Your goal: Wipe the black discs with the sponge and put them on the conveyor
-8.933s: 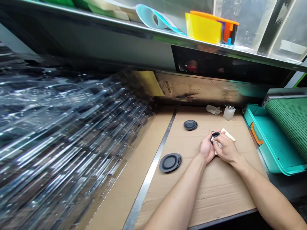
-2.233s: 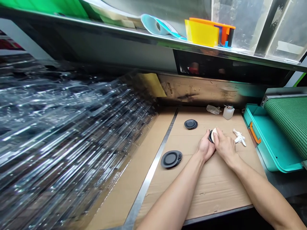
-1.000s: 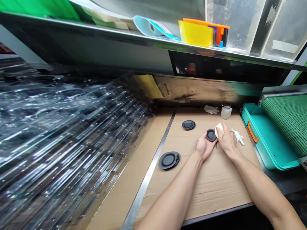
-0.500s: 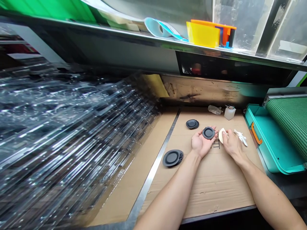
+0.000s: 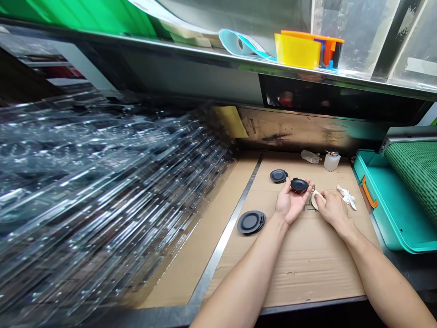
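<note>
Palm up, my left hand (image 5: 290, 204) supports a small black round plastic cover (image 5: 299, 185) at its fingers, the cover tipped slightly. To its right, my right hand (image 5: 330, 207) pinches a flat cream-coloured pad (image 5: 316, 199), apart from the cover. A small stack of black round covers (image 5: 279, 175) lies just beyond my left hand. Nearer to me, left of my left forearm, is another stack of larger black covers (image 5: 251, 222). A crumpled white cloth or glove (image 5: 347, 197) rests right of my right hand.
Stacked clear plastic trays (image 5: 136, 196) fill the left side. Cardboard (image 5: 290, 273) covers the bench. Toward the back stand a translucent bottle (image 5: 332, 161) and a crumpled clear bag (image 5: 310, 156). A teal bin (image 5: 392, 223) sits at right under a green conveyor belt (image 5: 414, 177). A shelf (image 5: 205, 48) runs overhead.
The cover in my left hand has tilted, its face now seen at a flatter angle. My right hand with the pad has moved slightly toward me. The whole view has shifted a little.
</note>
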`<state>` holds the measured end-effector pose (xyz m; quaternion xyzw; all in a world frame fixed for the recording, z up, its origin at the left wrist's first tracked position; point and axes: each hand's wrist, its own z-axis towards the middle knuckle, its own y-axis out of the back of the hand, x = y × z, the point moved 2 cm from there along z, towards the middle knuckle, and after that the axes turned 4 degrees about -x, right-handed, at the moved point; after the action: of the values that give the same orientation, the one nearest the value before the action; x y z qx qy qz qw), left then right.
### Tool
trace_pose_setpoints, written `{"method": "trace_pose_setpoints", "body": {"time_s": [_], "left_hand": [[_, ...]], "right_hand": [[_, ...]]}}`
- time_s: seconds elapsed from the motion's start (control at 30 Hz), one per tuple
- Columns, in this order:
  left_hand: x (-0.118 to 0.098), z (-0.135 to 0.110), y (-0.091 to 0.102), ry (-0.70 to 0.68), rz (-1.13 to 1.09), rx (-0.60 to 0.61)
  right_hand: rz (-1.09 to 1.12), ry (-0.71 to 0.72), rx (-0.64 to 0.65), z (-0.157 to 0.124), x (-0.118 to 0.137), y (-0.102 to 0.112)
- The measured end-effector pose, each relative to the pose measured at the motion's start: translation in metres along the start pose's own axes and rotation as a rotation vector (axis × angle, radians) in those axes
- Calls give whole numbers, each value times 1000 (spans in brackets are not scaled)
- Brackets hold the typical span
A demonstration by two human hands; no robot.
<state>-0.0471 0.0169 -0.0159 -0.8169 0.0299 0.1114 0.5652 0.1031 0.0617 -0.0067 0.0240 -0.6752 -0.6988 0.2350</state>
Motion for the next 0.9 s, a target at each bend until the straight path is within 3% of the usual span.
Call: {"method": "trace_pose_setpoints", "body": {"time_s": [0.9], "left_hand": [[3, -11, -1, 58, 55, 72]], "right_hand": [[-31, 25, -15, 0, 2, 0]]}}
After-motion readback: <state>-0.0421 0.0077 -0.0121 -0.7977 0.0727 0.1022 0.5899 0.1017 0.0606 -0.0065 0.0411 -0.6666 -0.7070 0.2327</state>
